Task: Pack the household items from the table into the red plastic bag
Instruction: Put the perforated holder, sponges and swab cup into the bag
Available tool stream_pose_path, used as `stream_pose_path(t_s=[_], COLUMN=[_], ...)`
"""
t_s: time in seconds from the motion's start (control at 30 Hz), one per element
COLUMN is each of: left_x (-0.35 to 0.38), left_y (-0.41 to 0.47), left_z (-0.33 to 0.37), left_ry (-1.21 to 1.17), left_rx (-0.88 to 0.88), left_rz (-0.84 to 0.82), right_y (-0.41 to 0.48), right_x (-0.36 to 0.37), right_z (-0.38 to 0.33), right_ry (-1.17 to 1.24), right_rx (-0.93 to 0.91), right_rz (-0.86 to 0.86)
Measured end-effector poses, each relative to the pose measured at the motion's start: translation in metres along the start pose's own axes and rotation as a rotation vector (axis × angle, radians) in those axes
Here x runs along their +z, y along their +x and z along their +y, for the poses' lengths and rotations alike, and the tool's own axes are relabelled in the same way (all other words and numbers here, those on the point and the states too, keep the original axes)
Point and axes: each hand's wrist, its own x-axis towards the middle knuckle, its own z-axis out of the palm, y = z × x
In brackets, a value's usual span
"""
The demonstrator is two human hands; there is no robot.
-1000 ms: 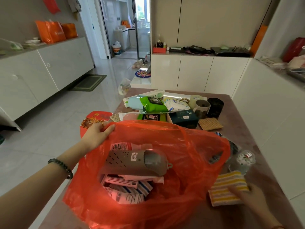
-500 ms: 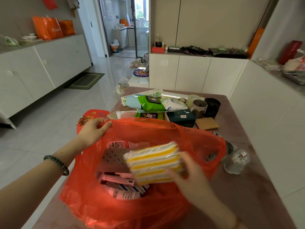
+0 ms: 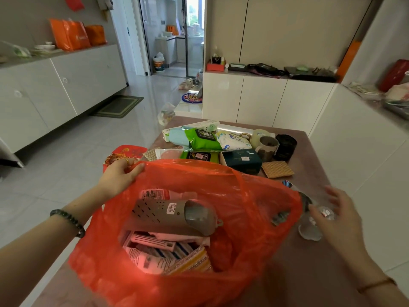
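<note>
The red plastic bag (image 3: 254, 209) stands wide at the table's near end. My left hand (image 3: 120, 177) grips its far left rim and holds it up. Inside lie a grey perforated holder (image 3: 168, 214), pink packets (image 3: 155, 242) and the yellow striped cloth pack (image 3: 192, 263) at the bottom. My right hand (image 3: 332, 218) hovers to the right of the bag, fingers spread, over a clear plastic tub (image 3: 309, 230) of small items; it looks blurred and I cannot tell whether it touches the tub.
Behind the bag lie green wipe packs (image 3: 202, 140), a white pack (image 3: 234, 141), a dark teal box (image 3: 242, 160), a mug (image 3: 266, 148), a black cup (image 3: 285, 146) and a woven coaster (image 3: 277, 169). The brown table (image 3: 309, 169) meets white cabinets on the right. Tiled floor lies left.
My right hand lifted the yellow striped cloth pack from the table, dropped it into the bag, and has now swung back right over the clear tub. My left hand stayed on the rim.
</note>
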Motion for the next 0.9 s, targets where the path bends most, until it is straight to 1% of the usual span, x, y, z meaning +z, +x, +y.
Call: stream_pose_path(t_s=[0.07,0.13,0.2,0.23,0.27,0.33,0.43,0.5,0.7,0.77,0.87,0.9], left_x=[0.001,0.002,0.002,0.003,0.004,0.004,0.004,0.005,0.008,0.009,0.010,0.011], left_y=[-0.001,-0.001,-0.002,-0.003,-0.003,-0.005,-0.007,-0.008,-0.011,-0.012,-0.014,-0.014], left_z=[0.001,0.002,0.003,0.004,0.004,0.004,0.003,0.004,0.009,0.012,0.014,0.015], left_ry=[0.025,0.029,0.025,0.022,0.020,0.022,0.016,0.021,0.016,0.022,0.051,0.057], left_rx=[-0.003,-0.009,-0.016,-0.020,-0.024,-0.031,-0.038,-0.042,-0.049,-0.038,-0.018,-0.015], left_rz=[0.016,0.019,0.018,0.018,0.019,0.020,0.009,0.004,-0.009,-0.015,-0.014,-0.011], right_y=[0.021,0.028,0.024,0.019,0.015,0.006,0.007,0.011,0.019,0.018,0.023,0.025], right_x=[0.001,0.009,0.022,0.028,0.034,0.041,0.046,0.044,0.042,0.038,0.027,0.018], right_z=[0.043,0.077,0.094,0.097,0.102,0.109,0.121,0.121,0.127,0.123,0.102,0.082], right_ry=[-0.210,-0.277,-0.216,-0.136,-0.048,0.041,0.095,0.137,0.211,0.280,0.389,0.452], right_rx=[0.117,0.217,0.309,0.352,0.371,0.397,0.516,0.551,0.549,0.528,0.395,0.348], right_rz=[-0.059,-0.142,-0.149,-0.128,-0.096,-0.063,-0.036,-0.040,-0.025,0.032,0.122,0.143])
